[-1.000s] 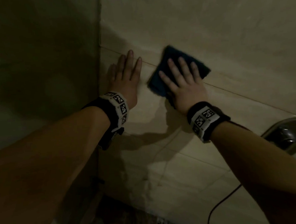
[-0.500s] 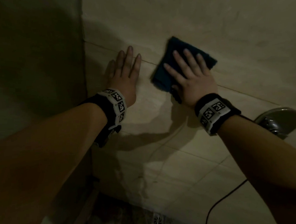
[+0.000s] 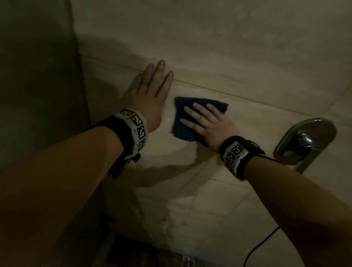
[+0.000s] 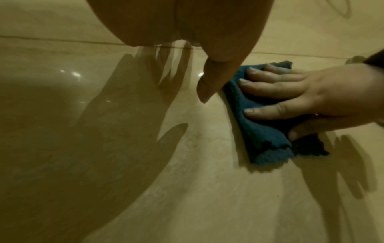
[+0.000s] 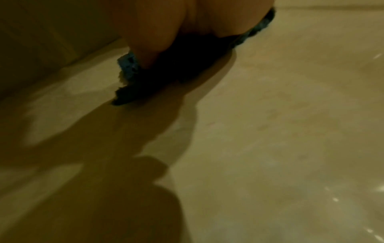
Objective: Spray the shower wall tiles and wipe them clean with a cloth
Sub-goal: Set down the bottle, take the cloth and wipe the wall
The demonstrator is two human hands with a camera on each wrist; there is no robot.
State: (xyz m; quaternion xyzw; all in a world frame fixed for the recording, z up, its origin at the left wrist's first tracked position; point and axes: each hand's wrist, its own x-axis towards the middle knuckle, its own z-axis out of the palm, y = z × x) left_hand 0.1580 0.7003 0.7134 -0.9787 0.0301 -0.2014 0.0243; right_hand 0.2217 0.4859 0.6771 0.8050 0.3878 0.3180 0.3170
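Note:
A folded dark blue cloth [image 3: 182, 120] lies flat against the beige shower wall tiles [image 3: 238, 53], just below a horizontal grout line. My right hand [image 3: 207, 121] presses on it with straight, spread fingers [image 4: 268, 113]. In the left wrist view the cloth [image 4: 257, 131] sticks out under that hand, and the thumb lies along its lower edge. My left hand [image 3: 150, 91] rests flat on the tile beside the cloth, fingers straight and together, holding nothing. The right wrist view shows only the cloth's edge [image 5: 129, 65] under the palm. No spray bottle is in view.
A chrome shower valve plate with a handle [image 3: 303, 142] is fixed to the wall right of my right wrist. The wall corner [image 3: 81, 81] runs down at the left. A black cable [image 3: 258, 250] and a floor drain [image 3: 188, 264] lie below.
My right hand has slid the cloth down and to the left, from above the grout line to below it, close to my left hand. The left hand stayed flat on the wall.

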